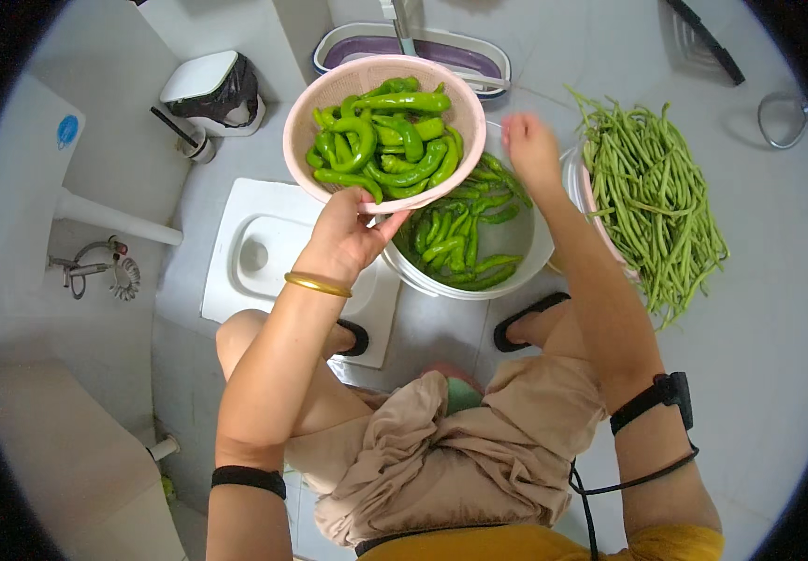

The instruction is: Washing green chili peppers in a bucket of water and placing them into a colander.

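My left hand (pixel 351 235) grips the near rim of a pink plastic colander (pixel 297 126), tilted and raised over the left part of a white bucket. Glossy green peppers (pixel 397 140) fill the colander. More green peppers (pixel 456 242) lie in water inside the white bucket (pixel 541 245). My right hand (pixel 532 147), slightly blurred, is just right of the colander above the bucket's far edge; its fingers look curled, and no object shows in them. To the right, a heap of long green beans (pixel 649 203) overflows a pink basket (pixel 604 238).
A white squat toilet (pixel 225 259) is set in the floor at left, under my forearm. Behind the colander stands an oval mop bucket (pixel 499 59). A lidded trash bin (pixel 200 77) and a toilet brush holder (pixel 198 146) stand at back left. A hose sprayer (pixel 88 268) hangs at left.
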